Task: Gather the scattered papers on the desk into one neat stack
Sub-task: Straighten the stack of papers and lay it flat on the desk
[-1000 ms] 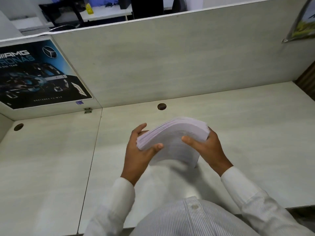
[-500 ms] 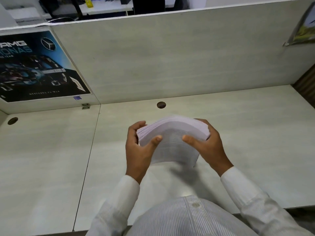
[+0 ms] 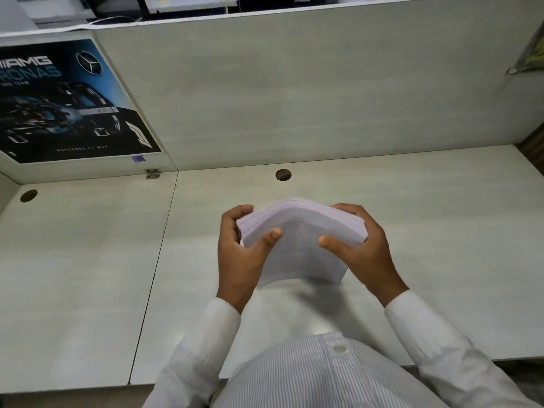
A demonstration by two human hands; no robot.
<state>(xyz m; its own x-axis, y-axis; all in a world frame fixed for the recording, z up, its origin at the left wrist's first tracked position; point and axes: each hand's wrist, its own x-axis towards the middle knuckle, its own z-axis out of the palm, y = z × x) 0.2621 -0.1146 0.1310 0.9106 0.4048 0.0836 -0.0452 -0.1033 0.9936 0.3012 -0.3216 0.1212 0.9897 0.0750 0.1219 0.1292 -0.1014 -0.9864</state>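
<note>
Papers (image 3: 303, 240) form 1 thick stack, pale white with a faint lilac cast, held above the desk (image 3: 426, 219) roughly at centre of the head view. Stack bows upward at its far edge; the layered sheet edges show as fine lines along the far and left sides. Top sheet carries a grey block of print, too blurred to read. Near edge hangs lower, with a soft shadow on the desk below it.

Left hand (image 3: 241, 260): fingers curled around the stack's left edge, thumb pressed flat on the top sheet. Closed on the papers.

Right hand (image 3: 362, 254): fingers wrapped over the far right corner, thumb lying on the top sheet pointing left. Also closed on the papers. Both thumbs sit apart, print block between them.

Desk surface: matte, pale grey-white laminate with faint grain, split by 1 seam to the left of the hands. 2 round cable holes, 1 (image 3: 283, 174) just beyond the stack, 1 (image 3: 28, 195) at far left. Partition wall (image 3: 294, 92) of matching laminate behind. Glossy dark-blue poster (image 3: 64, 104) on the left panel. Sleeves (image 3: 435, 343) white, finely striped, cuffs at both wrists.
</note>
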